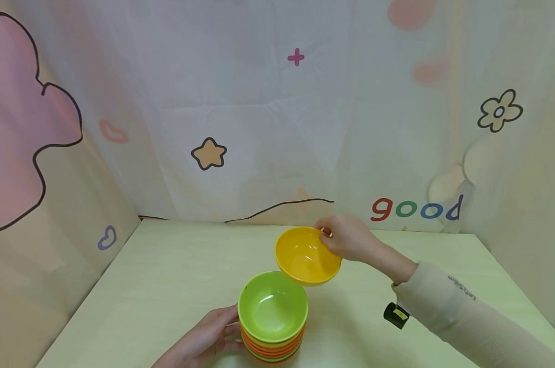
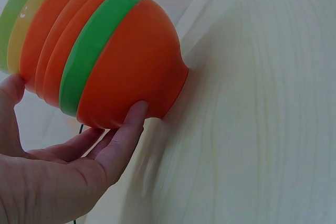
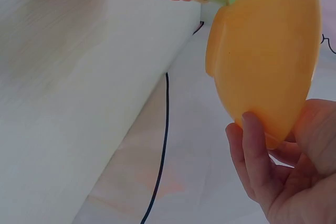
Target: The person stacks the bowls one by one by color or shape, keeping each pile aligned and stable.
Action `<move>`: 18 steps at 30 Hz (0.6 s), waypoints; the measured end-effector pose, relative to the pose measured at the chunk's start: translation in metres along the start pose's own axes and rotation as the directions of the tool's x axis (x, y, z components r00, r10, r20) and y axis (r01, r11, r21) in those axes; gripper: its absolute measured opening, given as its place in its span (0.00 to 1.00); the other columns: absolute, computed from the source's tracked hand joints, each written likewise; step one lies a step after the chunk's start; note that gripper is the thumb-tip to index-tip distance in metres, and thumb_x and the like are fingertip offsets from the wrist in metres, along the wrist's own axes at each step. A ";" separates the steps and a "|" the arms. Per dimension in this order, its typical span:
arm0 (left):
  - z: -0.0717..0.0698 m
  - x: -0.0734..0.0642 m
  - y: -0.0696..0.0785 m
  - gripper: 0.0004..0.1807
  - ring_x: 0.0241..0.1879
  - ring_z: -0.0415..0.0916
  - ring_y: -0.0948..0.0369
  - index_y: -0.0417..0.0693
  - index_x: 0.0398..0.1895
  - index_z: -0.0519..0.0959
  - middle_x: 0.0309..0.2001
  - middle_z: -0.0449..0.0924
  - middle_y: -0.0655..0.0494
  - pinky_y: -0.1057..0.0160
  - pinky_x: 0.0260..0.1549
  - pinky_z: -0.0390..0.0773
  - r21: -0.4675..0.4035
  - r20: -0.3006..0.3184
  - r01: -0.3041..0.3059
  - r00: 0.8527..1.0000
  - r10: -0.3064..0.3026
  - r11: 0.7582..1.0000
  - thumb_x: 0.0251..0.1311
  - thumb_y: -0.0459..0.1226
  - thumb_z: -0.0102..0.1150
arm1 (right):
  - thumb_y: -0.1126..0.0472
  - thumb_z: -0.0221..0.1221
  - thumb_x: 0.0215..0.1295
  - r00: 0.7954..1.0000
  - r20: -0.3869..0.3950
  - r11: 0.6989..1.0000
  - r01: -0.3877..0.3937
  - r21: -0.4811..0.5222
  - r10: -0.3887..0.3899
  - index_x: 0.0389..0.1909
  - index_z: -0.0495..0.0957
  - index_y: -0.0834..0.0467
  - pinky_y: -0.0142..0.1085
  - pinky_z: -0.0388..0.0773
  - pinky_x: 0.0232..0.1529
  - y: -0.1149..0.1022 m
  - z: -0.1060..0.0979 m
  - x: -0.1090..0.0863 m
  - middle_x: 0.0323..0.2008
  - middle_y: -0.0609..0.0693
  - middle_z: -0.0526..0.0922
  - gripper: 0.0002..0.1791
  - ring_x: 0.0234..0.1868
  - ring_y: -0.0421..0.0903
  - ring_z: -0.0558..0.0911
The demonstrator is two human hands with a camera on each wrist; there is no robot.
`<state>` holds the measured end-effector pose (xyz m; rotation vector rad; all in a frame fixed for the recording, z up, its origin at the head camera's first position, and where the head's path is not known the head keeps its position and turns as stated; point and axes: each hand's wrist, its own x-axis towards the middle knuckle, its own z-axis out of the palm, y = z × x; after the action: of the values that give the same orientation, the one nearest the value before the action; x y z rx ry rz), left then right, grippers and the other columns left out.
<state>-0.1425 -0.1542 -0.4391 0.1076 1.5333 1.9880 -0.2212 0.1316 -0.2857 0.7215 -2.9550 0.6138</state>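
Note:
A stack of nested bowls stands on the table, with a light green bowl (image 1: 272, 306) on top. Below it come a yellow bowl, several orange bowls, a darker green bowl (image 2: 100, 51) and an orange bowl (image 2: 134, 61) at the base. My left hand (image 1: 210, 332) rests against the stack's left side, its thumb and fingers spread along the bowls' outer walls. In my right hand (image 1: 348, 237), the rim of a yellow bowl (image 1: 307, 258) is pinched between thumb and fingers. That bowl is tilted in the air, just behind and right of the stack.
The pale green tabletop (image 1: 176, 266) stretches around the stack. Behind it hangs a printed cloth backdrop (image 1: 259, 128), with more cloth at both sides. A small black object (image 1: 396, 315) hangs at the right sleeve's cuff.

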 end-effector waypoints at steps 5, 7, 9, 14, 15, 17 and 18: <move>0.000 0.000 0.001 0.30 0.48 0.77 0.57 0.40 0.57 0.71 0.50 0.78 0.52 0.53 0.46 0.78 0.005 0.001 0.012 1.000 -0.012 1.000 0.64 0.54 0.47 | 0.68 0.58 0.58 0.999 -0.009 0.999 0.037 0.007 -0.037 0.37 0.81 0.62 0.28 0.78 0.25 -0.005 -0.003 0.000 0.30 0.53 0.82 0.07 0.22 0.41 0.75; 0.000 0.000 0.001 0.30 0.48 0.77 0.57 0.40 0.57 0.71 0.50 0.78 0.52 0.54 0.46 0.78 0.007 -0.001 0.015 1.000 -0.015 1.000 0.64 0.54 0.47 | 0.68 0.58 0.58 0.999 -0.014 0.999 0.050 0.007 -0.050 0.36 0.81 0.62 0.28 0.78 0.25 -0.008 -0.003 0.000 0.29 0.53 0.82 0.07 0.22 0.41 0.75; 0.000 0.000 0.002 0.30 0.48 0.77 0.57 0.39 0.57 0.71 0.50 0.78 0.51 0.53 0.46 0.78 0.009 -0.002 0.017 1.000 -0.017 1.000 0.64 0.54 0.47 | 0.67 0.58 0.57 0.998 -0.017 0.998 0.066 0.006 -0.066 0.36 0.82 0.61 0.27 0.77 0.24 -0.010 -0.004 0.000 0.29 0.52 0.82 0.07 0.23 0.41 0.75; 0.000 0.000 0.002 0.30 0.48 0.77 0.57 0.39 0.58 0.71 0.51 0.78 0.50 0.54 0.47 0.78 0.017 -0.012 0.029 1.000 -0.029 0.999 0.63 0.54 0.48 | 0.68 0.58 0.56 0.992 -0.025 0.993 0.122 0.002 -0.122 0.36 0.82 0.61 0.27 0.76 0.24 -0.016 -0.001 0.000 0.28 0.51 0.83 0.08 0.24 0.41 0.76; 0.000 0.000 0.002 0.31 0.48 0.77 0.57 0.40 0.57 0.71 0.51 0.78 0.50 0.54 0.46 0.78 0.018 -0.014 0.031 0.999 -0.031 0.999 0.63 0.54 0.48 | 0.68 0.58 0.56 0.991 -0.025 0.992 0.128 0.005 -0.128 0.36 0.82 0.61 0.27 0.76 0.24 -0.017 0.000 0.000 0.28 0.51 0.83 0.07 0.24 0.41 0.76; 0.000 0.000 0.002 0.31 0.47 0.77 0.57 0.40 0.57 0.71 0.50 0.78 0.50 0.54 0.46 0.78 0.019 -0.015 0.033 0.999 -0.033 0.999 0.62 0.55 0.48 | 0.68 0.59 0.56 0.991 -0.022 0.991 0.134 0.011 -0.134 0.36 0.82 0.61 0.27 0.76 0.25 -0.020 0.002 0.000 0.29 0.51 0.83 0.08 0.24 0.41 0.76; 0.000 0.000 0.002 0.30 0.47 0.77 0.57 0.40 0.57 0.72 0.50 0.78 0.50 0.54 0.46 0.78 0.019 -0.015 0.033 0.999 -0.033 0.999 0.62 0.55 0.48 | 0.68 0.59 0.56 0.991 -0.016 0.991 0.131 0.019 -0.131 0.36 0.82 0.61 0.27 0.77 0.25 -0.021 0.003 0.000 0.29 0.51 0.83 0.08 0.24 0.41 0.76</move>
<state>-0.1435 -0.1539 -0.4373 0.0752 1.5536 1.9525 -0.2112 0.1135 -0.2804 0.9006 -2.8631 0.6367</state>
